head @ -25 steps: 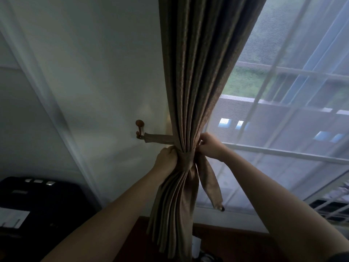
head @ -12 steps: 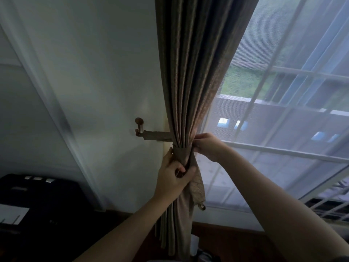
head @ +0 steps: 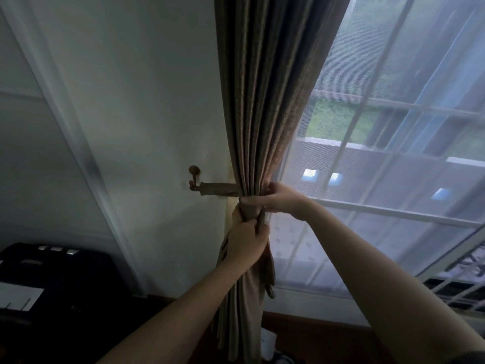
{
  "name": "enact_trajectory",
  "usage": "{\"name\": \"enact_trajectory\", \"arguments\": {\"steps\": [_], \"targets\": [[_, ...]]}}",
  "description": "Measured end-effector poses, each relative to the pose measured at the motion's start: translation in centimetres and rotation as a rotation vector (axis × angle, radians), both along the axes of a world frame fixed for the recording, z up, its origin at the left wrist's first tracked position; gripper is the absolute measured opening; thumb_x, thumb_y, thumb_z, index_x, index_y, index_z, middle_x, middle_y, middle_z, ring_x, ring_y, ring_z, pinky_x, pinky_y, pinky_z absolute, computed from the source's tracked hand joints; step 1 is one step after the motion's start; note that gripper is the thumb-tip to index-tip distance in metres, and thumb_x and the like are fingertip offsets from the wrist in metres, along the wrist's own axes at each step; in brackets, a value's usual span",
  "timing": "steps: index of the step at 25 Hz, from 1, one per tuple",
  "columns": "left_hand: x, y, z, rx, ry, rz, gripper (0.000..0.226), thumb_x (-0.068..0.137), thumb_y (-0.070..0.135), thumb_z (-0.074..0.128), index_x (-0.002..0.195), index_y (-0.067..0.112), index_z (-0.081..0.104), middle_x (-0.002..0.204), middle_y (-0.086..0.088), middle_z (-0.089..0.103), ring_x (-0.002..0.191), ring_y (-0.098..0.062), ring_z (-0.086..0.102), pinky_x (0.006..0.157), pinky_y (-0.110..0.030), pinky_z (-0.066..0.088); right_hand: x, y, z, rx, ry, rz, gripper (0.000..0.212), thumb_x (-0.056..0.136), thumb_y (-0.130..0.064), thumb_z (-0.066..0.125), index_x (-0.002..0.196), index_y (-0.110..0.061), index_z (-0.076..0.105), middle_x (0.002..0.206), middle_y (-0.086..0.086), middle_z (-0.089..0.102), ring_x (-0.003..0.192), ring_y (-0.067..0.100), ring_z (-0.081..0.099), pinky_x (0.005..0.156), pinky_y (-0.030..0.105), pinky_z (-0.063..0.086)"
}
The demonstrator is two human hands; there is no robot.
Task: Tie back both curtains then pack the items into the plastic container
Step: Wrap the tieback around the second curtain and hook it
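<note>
One cam only, worn on head, wide-angle. Faces fwd at the spot where wall (head: 144, 101) meets window (head: 393, 132), w/ the curtain (head: 262, 101) running down centre of frame. Close in: both forearms come up from the bottom edge, and left hand (head: 246, 244) & right hand (head: 279, 198) meet mid-frame on the curtain. View is tilted, so wall trim slants.

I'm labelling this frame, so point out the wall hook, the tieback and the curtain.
wall hook (head: 194, 170), head view, on its round knob.
tieback (head: 219, 189), head view, on the strap between hook and curtain.
curtain (head: 257, 101), head view, on the gathered folds above the tie.
</note>
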State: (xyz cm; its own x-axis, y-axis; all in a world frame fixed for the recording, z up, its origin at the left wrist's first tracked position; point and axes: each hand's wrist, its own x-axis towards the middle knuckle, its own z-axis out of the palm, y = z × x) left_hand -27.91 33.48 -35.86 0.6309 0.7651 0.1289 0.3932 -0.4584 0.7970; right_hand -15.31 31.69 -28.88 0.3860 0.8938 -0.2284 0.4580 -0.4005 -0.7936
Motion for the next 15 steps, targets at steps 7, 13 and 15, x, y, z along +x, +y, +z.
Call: {"name": "enact_trajectory", "arguments": {"steps": [7, 13, 15], "targets": [[-0.8, 0.3, 0.1, -0.183, -0.129, 0.207, 0.037, 0.096, 0.032, 0.044, 0.098, -0.003, 0.056, 0.110, 0.001, 0.041, 0.068, -0.007, 0.048, 0.064, -0.010, 0.035, -0.6, 1.4, -1.1, 0.049, -0.523, -0.130, 0.053, 0.080, -0.056, 0.058, 0.104, -0.009, 0.062, 0.093, 0.010, 0.067, 0.082, 0.024, 0.063, 0.076, 0.038, 0.057], [-1.9, -0.1, 1.3, 0.175, 0.173, -0.008, 0.028, 0.094, 0.036, 0.051, 0.104, 0.011, 0.044, 0.073, 0.002, 0.053, 0.060, -0.010, 0.050, 0.059, -0.020, 0.040, -0.8, 0.7, -1.1, 0.060, -0.501, -0.141, 0.054, 0.082, -0.055, 0.058, 0.109, -0.009, 0.060, 0.098, 0.010, 0.066, 0.086, 0.025, 0.063, 0.078, 0.038, 0.056], [-2.0, -0.2, 2.3, 0.207, 0.308, -0.011, 0.027, 0.097, 0.025, 0.046, 0.108, 0.002, 0.054, 0.076, 0.000, 0.053, 0.063, -0.013, 0.051, 0.061, -0.023, 0.040, -1.0, 0.6, -1.2, 0.075, -0.496, -0.144, 0.053, 0.082, -0.054, 0.058, 0.110, -0.009, 0.060, 0.100, 0.011, 0.066, 0.089, 0.027, 0.063, 0.080, 0.040, 0.055]]}}
